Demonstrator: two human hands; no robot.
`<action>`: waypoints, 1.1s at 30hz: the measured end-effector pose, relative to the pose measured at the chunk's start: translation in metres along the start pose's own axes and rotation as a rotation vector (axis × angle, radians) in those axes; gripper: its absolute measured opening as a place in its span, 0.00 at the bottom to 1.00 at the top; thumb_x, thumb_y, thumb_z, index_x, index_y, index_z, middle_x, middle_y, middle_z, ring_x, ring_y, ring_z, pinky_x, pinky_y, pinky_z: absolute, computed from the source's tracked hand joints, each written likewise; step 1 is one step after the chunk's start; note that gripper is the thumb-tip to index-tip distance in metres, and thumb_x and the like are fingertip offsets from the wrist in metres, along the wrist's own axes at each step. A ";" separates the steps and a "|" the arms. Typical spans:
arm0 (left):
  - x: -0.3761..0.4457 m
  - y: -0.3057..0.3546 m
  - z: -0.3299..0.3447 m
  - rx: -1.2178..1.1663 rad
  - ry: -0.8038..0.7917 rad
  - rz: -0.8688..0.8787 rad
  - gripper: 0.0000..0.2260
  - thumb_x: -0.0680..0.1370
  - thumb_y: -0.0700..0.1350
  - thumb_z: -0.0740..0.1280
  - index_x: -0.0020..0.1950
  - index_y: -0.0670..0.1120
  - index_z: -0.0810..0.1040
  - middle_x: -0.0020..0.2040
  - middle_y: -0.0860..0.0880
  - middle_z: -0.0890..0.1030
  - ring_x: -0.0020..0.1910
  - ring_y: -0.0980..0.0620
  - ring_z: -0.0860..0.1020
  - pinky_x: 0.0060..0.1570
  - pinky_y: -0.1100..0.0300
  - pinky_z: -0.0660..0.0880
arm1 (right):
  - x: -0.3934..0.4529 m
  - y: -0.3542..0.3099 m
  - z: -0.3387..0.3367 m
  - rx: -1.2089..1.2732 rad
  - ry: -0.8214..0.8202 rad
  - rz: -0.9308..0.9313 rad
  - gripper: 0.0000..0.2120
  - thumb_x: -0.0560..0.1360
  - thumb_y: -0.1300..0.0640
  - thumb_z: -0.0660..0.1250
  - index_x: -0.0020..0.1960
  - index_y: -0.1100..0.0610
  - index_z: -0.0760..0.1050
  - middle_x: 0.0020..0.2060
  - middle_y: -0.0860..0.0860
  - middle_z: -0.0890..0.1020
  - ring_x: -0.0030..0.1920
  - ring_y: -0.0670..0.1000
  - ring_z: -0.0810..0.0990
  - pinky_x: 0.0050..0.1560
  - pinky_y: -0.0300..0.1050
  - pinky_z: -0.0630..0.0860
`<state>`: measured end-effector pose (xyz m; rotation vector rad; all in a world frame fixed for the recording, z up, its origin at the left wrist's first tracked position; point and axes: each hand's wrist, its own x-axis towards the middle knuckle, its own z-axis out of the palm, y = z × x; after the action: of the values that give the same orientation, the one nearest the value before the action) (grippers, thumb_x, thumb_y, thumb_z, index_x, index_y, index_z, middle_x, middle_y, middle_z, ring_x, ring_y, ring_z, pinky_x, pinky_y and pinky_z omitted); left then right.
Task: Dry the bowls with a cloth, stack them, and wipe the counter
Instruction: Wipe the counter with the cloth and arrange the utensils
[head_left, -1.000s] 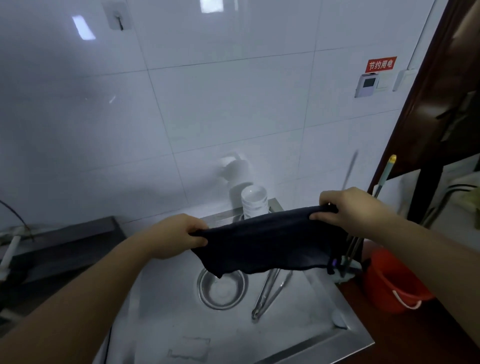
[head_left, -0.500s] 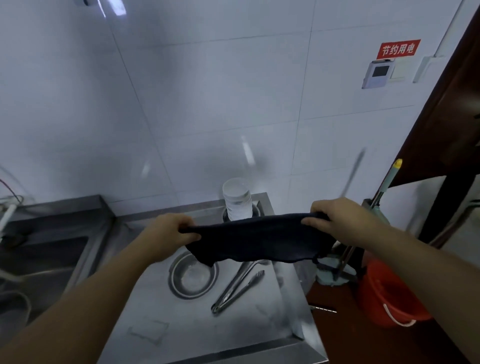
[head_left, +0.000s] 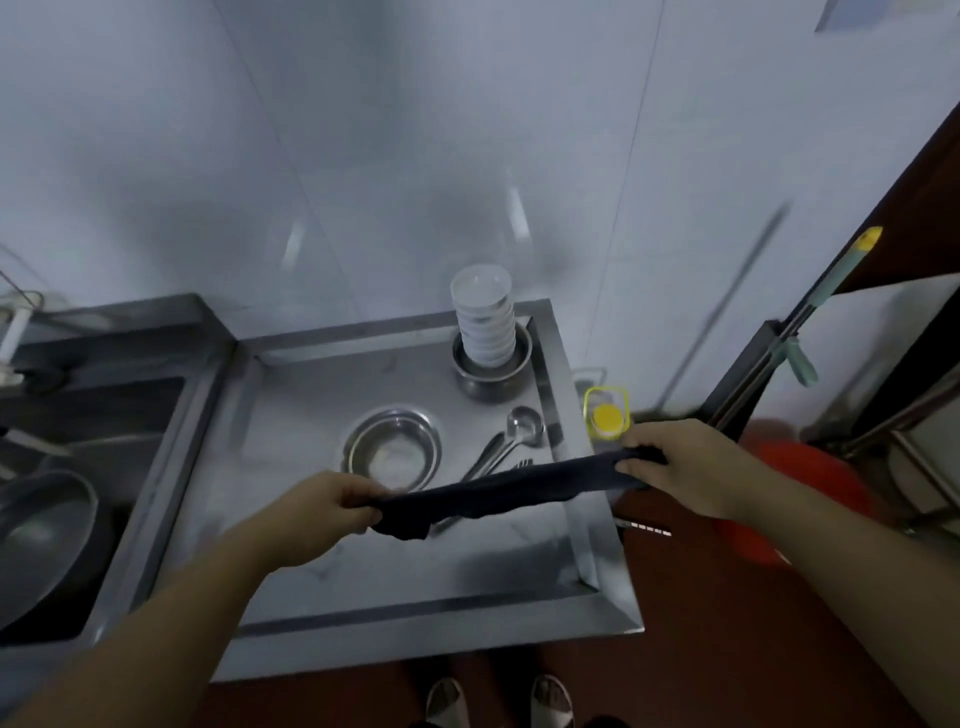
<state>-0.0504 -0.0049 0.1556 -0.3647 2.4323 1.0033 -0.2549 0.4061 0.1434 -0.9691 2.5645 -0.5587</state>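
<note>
A dark cloth (head_left: 511, 491) is stretched taut between my left hand (head_left: 322, 512) and my right hand (head_left: 680, 467), above the steel counter (head_left: 363, 577). Under its left part sits a wide steel bowl (head_left: 395, 452), right side up. At the counter's back right corner a tall stack of white bowls (head_left: 485, 322) stands inside a steel bowl (head_left: 491, 376). Both hands grip the cloth's ends.
A ladle (head_left: 522, 428) and tongs (head_left: 483, 465) lie right of the bowl. A yellow-lidded container (head_left: 607, 415) and a red bucket (head_left: 810, 499) are off the counter's right edge. A sink with a dark pan (head_left: 41, 535) lies left. A mop handle (head_left: 810, 306) leans at right.
The view has tilted down toward the counter. The cloth is pulled tighter into a narrow band and sits lower, my left hand lower than my right.
</note>
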 end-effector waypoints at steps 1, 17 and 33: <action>-0.002 -0.008 0.009 -0.015 -0.004 -0.014 0.15 0.82 0.45 0.69 0.58 0.67 0.85 0.52 0.63 0.87 0.53 0.61 0.84 0.57 0.59 0.79 | -0.004 0.001 0.012 0.029 -0.019 0.002 0.08 0.79 0.49 0.71 0.43 0.45 0.76 0.35 0.44 0.80 0.39 0.42 0.79 0.40 0.45 0.74; -0.025 -0.129 0.147 0.085 -0.253 -0.212 0.14 0.79 0.46 0.69 0.45 0.68 0.81 0.45 0.66 0.83 0.46 0.67 0.81 0.49 0.65 0.77 | -0.093 0.003 0.186 0.192 -0.514 0.226 0.05 0.84 0.47 0.66 0.51 0.41 0.80 0.45 0.41 0.83 0.45 0.41 0.80 0.46 0.40 0.76; 0.088 -0.152 0.187 0.186 0.166 -0.407 0.07 0.82 0.39 0.65 0.57 0.44 0.80 0.48 0.45 0.83 0.43 0.46 0.78 0.42 0.54 0.73 | 0.009 0.015 0.259 -0.225 -0.301 0.418 0.11 0.84 0.54 0.61 0.65 0.51 0.74 0.58 0.52 0.76 0.62 0.56 0.74 0.53 0.52 0.78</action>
<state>-0.0007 0.0181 -0.0956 -0.8642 2.4286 0.5859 -0.1548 0.3487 -0.0892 -0.5035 2.4795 -0.0071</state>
